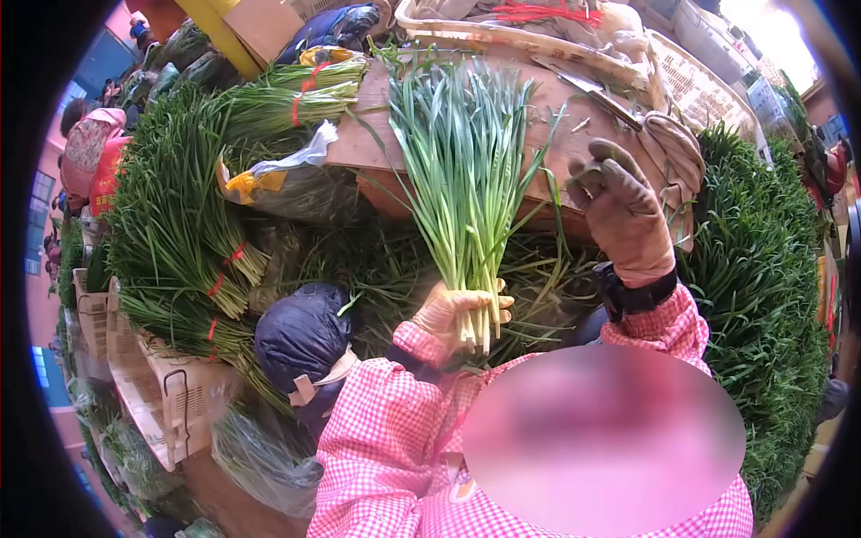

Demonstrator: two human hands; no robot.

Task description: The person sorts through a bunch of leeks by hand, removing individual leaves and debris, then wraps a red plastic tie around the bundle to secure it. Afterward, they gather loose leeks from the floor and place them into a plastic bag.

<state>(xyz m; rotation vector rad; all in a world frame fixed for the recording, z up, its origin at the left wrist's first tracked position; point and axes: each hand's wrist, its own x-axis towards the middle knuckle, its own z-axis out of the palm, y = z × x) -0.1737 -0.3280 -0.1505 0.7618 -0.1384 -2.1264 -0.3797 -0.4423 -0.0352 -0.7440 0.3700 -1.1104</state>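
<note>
A fanned bunch of garlic chives [466, 170] stands nearly upright, leaf tips pointing away from me over the wooden board [377, 112]. My left hand [453, 314], in a pale glove, is closed around the pale stem ends. To the right of the bunch, my right hand [623, 211] is raised in a dark, soiled glove. Its fingers are curled, thumb near the forefinger, close to a few stray leaves at the bunch's edge. Whatever lies between those fingertips is too small to make out.
Red-banded chive bundles [296, 103] lie left of the board; more are piled at the left [179, 206]. Loose chives [753, 296] are heaped at the right. A long blade [587, 90] and a crumpled cloth [673, 152] lie near the board's far right. A plastic crate [170, 386] stands lower left.
</note>
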